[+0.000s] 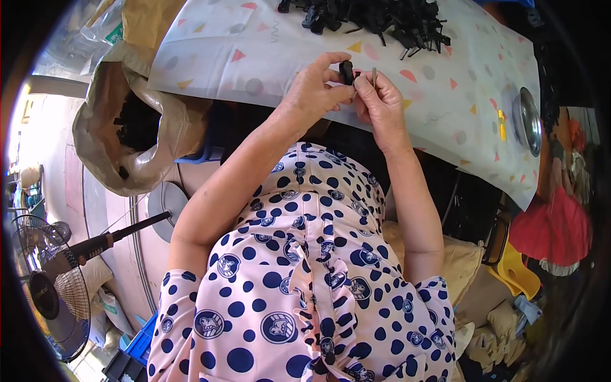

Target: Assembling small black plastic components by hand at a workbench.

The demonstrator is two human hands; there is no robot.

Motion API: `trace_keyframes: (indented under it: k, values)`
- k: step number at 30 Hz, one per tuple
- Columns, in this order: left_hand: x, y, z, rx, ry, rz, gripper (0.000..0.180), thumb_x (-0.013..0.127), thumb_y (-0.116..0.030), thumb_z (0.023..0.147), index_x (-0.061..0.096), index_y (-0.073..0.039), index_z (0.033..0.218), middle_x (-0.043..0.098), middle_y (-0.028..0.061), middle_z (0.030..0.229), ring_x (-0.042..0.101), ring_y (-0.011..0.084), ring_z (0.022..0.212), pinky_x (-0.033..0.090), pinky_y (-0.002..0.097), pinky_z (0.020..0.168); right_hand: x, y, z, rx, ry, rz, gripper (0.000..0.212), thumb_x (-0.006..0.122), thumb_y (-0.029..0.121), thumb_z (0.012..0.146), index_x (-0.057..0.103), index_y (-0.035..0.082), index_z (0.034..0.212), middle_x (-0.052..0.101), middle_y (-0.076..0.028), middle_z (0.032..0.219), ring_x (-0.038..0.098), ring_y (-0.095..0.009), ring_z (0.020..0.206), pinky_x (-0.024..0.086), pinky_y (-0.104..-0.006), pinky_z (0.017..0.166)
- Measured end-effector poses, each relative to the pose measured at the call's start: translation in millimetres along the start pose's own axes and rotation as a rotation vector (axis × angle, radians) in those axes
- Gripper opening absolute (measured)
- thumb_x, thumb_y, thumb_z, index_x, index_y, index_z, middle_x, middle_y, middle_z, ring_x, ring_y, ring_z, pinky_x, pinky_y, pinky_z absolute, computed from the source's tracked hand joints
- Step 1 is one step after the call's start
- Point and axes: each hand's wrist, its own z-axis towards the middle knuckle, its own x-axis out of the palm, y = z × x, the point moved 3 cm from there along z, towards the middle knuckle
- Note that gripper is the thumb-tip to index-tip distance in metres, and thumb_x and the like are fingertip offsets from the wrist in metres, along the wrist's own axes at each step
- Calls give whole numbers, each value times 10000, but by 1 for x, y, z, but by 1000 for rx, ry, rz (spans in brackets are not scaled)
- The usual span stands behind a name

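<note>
Over the near edge of the table, my left hand [312, 92] pinches a small black plastic part [346, 72] between thumb and fingers. Close beside it, my right hand [384, 109] is closed, with a thin grey rod-like piece [374, 76] sticking up from its fingers. The fingertips of both hands nearly meet at the black part; exactly where they touch is too small to tell. Beyond the hands lies a heap of similar black plastic parts [382, 18] on the patterned tablecloth [210, 57].
An open sack [95, 137] with black pieces inside stands left of the table. A round metal dish [529, 121] and a small yellow object [502, 125] lie at the table's right. A fan [54, 296] stands at lower left, a yellow plastic stool [517, 270] at right.
</note>
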Motion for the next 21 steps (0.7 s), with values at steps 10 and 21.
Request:
trace_keyframes:
  k: [10,21]
  values:
    - [-7,8,-22,150,-141,262,389,600,-21,819,580,-101,1199,645,106,839,592,151,677,498,281,659,20,-5,-7,200,38,121,161,591,215,934,523,93,1014,434,52,596,325,-29,435,222,-186,394]
    - [-25,16,-40,183,-269,292,398,538,-8,866,528,-85,1256,606,92,844,561,162,684,478,276,656,50,-3,-13,148,133,-55,426,483,392,972,517,37,1206,425,44,606,334,-36,456,229,-197,397]
